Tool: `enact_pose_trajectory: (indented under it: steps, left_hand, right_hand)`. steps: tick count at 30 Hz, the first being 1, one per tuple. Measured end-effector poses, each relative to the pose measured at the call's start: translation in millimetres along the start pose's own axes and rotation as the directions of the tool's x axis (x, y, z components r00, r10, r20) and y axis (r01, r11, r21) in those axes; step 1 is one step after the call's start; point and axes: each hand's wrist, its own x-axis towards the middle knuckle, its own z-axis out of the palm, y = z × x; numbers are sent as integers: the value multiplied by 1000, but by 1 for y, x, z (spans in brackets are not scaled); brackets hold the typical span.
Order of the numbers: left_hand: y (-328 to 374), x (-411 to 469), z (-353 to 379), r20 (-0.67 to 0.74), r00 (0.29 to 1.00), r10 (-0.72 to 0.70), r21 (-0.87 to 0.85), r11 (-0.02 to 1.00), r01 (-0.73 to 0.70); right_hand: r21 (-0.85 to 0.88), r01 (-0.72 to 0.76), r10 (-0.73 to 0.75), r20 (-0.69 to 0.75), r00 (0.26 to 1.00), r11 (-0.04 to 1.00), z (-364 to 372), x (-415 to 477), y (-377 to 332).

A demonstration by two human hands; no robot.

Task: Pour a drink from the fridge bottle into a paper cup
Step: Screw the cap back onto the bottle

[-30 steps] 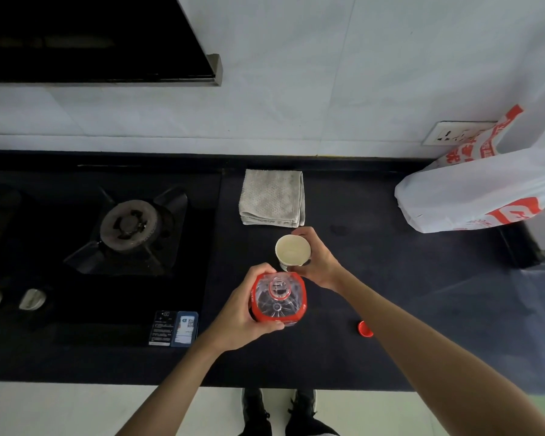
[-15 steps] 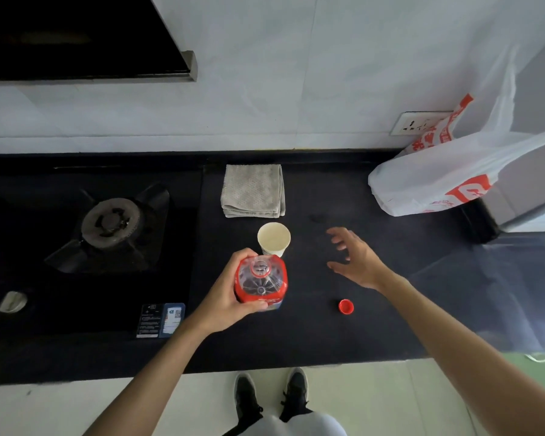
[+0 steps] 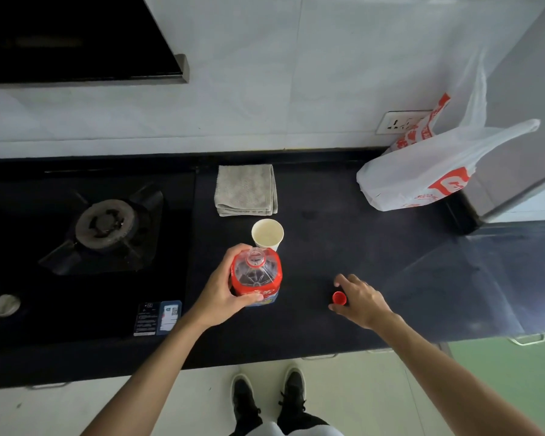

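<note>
Now, on the dark surface (image 3: 328, 240) the bottle (image 3: 256, 275) stands upright and uncapped, gripped by the curled fingers of the left hand (image 3: 224, 294), with the paper cup (image 3: 267, 234) just beyond it. To its right, the right hand (image 3: 362, 300) arches over the red cap (image 3: 339, 298); whether its fingers pinch the cap, I cannot tell.

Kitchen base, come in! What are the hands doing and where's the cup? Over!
Left hand grips uncapped bottle, upright. Right hand at red cap, grip unclear. Paper cup upright behind bottle, nothing between.
</note>
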Motion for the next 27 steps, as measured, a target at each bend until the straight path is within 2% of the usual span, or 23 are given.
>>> enact_pose_trajectory:
  steps: [5, 9, 12, 17, 24, 27]
  left_hand:
    - [1, -1, 0, 7, 1000, -4, 15, 1000, 4]
    - [0, 0, -1, 18, 1000, -14, -6, 1000, 14]
    - [0, 0, -1, 17, 1000, -12, -10, 1000, 12]
    - [-1, 0, -2, 25, 1000, -18, -13, 1000, 18]
    - [-1, 0, -2, 25, 999, -24, -11, 1000, 24]
    - [-2, -1, -1, 24, 999, -35, -18, 999, 35]
  right_hand:
    - [36, 61, -59, -55, 997, 998, 8, 1, -3]
    - [190, 151, -106, -228, 968, 970, -4, 6, -11]
    - [340, 281, -150, -365, 919, 897, -36, 8, -29]
    - [512, 425, -179, -461, 869, 747, -105, -8, -84]
    - [449, 587, -344, -513, 787, 674, -142, -27, -141]
    - [452, 606, -372, -506, 778, 654, -139, -27, -155]
